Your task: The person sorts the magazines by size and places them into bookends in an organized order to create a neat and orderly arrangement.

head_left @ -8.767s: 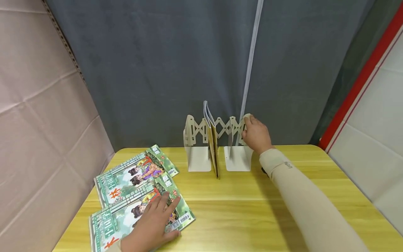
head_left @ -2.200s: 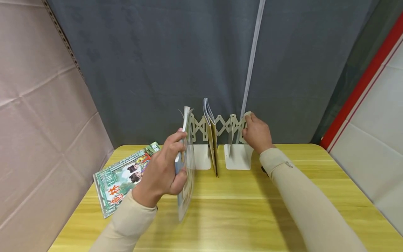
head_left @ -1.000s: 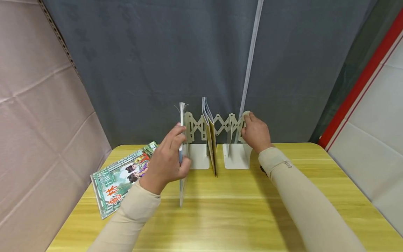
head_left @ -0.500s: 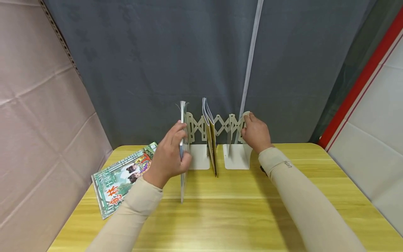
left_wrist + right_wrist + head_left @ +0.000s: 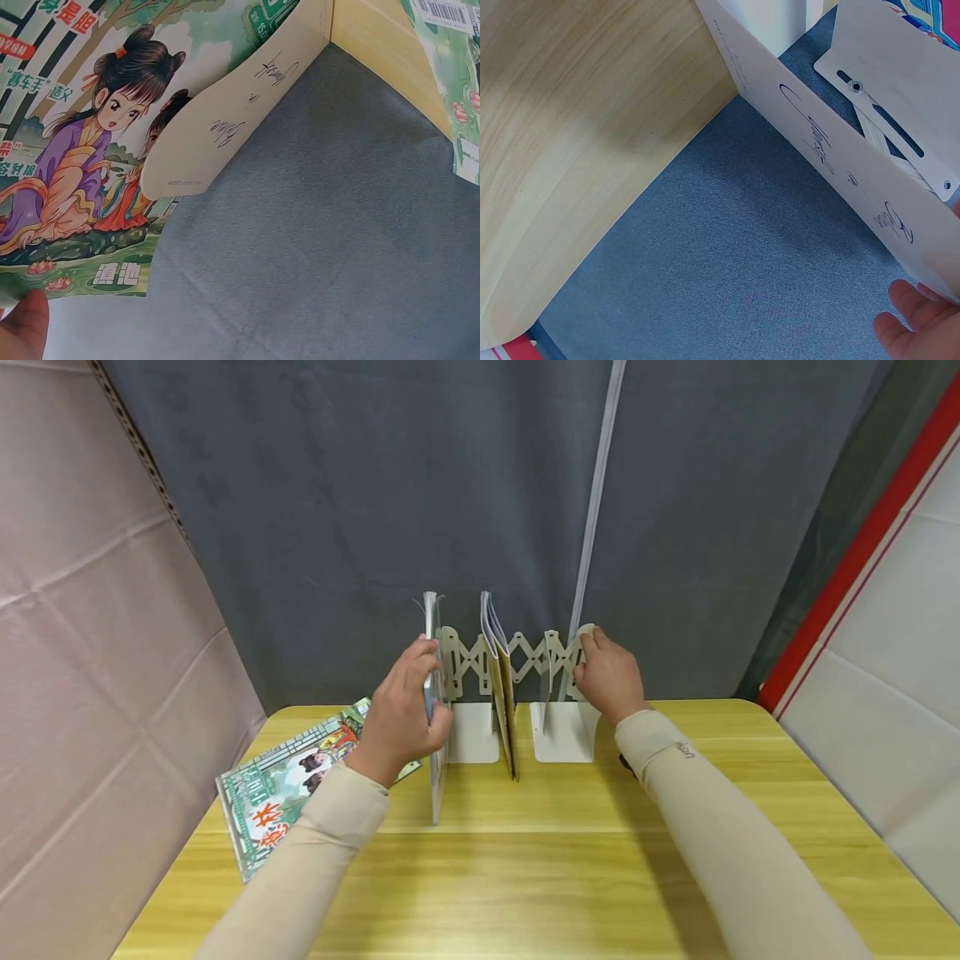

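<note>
My left hand holds a green illustrated magazine on edge, fingers along its left side and thumb toward the near edge. It stands at the left end of a cream extendable book rack. In the left wrist view, the rack's lettered end panel overlaps part of the magazine's cover. My right hand grips the top of the rack's right end, whose lettered panel shows in the right wrist view. Thin booklets with brown covers stand in the rack's middle, leaning slightly.
Another magazine with similar artwork lies flat on the wooden table at the left, partly hidden by my left arm. A dark grey curtain hangs behind the table. Pale cloth walls flank both sides.
One magazine has left the table's left side and now stands upright in my left hand. Over the last second it has moved slightly farther back. My right hand stays on the rack.
</note>
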Action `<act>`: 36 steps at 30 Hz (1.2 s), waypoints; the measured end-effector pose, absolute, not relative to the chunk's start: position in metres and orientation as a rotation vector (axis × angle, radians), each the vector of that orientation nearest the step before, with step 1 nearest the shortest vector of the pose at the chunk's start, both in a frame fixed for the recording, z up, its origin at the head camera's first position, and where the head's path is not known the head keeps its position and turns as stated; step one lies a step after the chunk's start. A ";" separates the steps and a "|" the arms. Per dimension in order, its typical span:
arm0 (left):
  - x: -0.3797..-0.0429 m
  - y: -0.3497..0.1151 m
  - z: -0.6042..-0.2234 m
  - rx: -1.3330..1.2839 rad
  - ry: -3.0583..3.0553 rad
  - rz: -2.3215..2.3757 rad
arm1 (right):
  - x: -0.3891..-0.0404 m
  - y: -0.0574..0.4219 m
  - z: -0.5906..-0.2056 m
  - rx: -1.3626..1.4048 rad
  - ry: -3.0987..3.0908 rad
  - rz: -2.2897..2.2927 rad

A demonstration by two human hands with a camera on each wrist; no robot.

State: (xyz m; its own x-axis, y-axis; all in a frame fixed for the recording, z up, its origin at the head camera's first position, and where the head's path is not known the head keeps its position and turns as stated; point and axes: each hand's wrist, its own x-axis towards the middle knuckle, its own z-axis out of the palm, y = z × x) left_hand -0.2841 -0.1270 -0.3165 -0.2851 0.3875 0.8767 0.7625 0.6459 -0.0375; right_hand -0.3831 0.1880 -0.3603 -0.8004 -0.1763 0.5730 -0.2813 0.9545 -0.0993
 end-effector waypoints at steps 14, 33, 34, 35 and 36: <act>-0.303 -0.127 -0.317 -0.863 -1.944 -0.528 | -0.385 0.190 -0.363 0.351 -2.497 0.243; -0.313 -0.133 -0.319 -0.754 -2.016 -0.603 | -0.383 0.190 -0.364 0.338 -2.513 0.250; -0.313 -0.134 -0.319 -0.746 -2.018 -0.603 | -0.383 0.190 -0.364 0.338 -2.512 0.251; -0.314 -0.135 -0.320 -0.739 -2.019 -0.599 | -0.383 0.190 -0.364 0.339 -2.511 0.251; -0.314 -0.135 -0.320 -0.732 -2.021 -0.594 | -0.383 0.190 -0.364 0.339 -2.511 0.251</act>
State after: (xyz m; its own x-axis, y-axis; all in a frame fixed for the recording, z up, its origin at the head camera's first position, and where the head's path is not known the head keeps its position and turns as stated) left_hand -0.3142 -0.1355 -0.3198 -0.4392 0.2692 0.8571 0.6902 0.7119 0.1301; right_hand -0.3829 0.1896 -0.3639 -0.7957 -0.1848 0.5767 -0.2955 0.9497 -0.1033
